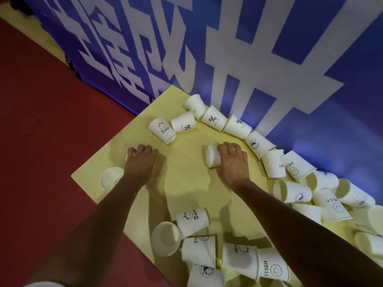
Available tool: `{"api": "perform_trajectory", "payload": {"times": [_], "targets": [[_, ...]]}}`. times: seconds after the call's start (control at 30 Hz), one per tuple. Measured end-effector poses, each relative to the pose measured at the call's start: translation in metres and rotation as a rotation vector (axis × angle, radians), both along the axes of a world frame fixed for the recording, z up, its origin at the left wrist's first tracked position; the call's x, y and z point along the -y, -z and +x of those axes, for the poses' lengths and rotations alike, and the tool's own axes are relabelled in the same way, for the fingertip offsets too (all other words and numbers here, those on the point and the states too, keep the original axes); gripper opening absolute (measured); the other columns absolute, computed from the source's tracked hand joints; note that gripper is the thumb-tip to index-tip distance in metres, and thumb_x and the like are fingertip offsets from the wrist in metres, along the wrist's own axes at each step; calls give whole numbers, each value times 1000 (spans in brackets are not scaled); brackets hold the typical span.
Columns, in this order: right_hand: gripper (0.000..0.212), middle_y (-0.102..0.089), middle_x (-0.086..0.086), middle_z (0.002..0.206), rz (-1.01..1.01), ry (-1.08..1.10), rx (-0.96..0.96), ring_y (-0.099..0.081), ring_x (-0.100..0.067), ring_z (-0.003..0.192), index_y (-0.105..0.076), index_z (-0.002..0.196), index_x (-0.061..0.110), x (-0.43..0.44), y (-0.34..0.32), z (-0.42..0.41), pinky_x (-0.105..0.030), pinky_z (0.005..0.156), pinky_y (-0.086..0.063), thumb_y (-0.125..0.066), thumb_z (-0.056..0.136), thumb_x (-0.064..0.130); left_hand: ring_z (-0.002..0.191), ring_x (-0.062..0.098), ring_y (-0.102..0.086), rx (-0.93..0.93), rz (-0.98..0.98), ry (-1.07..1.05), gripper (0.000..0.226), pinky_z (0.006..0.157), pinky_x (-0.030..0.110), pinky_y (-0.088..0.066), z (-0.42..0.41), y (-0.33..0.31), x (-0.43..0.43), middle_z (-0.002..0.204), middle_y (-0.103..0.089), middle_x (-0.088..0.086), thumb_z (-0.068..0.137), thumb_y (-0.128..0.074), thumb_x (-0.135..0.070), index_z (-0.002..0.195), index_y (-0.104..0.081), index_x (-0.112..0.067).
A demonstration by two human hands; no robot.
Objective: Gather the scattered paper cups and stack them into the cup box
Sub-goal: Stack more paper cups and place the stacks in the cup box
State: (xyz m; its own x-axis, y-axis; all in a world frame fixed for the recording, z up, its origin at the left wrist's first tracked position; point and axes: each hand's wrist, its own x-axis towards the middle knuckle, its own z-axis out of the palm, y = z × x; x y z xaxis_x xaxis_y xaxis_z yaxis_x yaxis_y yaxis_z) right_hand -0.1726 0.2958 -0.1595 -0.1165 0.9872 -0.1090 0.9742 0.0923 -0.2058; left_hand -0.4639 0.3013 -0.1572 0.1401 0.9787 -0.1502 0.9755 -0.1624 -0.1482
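Yellow tabletop (186, 183) strewn with toppled cups (212, 119): right hand (233, 162) curls round one cup (211, 156), likely lifting it for stacking; left hand (141, 160) has fingers curled downward, hold indiscernible.

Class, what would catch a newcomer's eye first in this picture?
White cups litter the yellow board, thickest along its right and near edges. Behind them rises a blue banner with huge white characters. Mid-board, the right hand grips one cup lying on its side.
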Motion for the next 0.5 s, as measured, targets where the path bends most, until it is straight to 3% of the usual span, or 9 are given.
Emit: {"api": "perform_trajectory", "payload": {"times": [0.2,0.5], "targets": [[70,-54,-5,129,11,11,-15,-51,-25,119,-42,138,21,16,6,4,-43,106,-38,-78,79,32,129,23,-36,167,-24,-16,66,102,41,-26,33,-20,6,139,-45,-1,79,-61,-13,142,-39,-22],[64,-57,-3,115,2,230,-256,-55,-24,104,-51,128,20,56,-20,25,-39,88,-47,-77,77,49,116,32,-47,594,-28,-80,76,95,44,-45,86,-44,35,131,-48,9,74,-74,-25,140,-39,-13]]}}
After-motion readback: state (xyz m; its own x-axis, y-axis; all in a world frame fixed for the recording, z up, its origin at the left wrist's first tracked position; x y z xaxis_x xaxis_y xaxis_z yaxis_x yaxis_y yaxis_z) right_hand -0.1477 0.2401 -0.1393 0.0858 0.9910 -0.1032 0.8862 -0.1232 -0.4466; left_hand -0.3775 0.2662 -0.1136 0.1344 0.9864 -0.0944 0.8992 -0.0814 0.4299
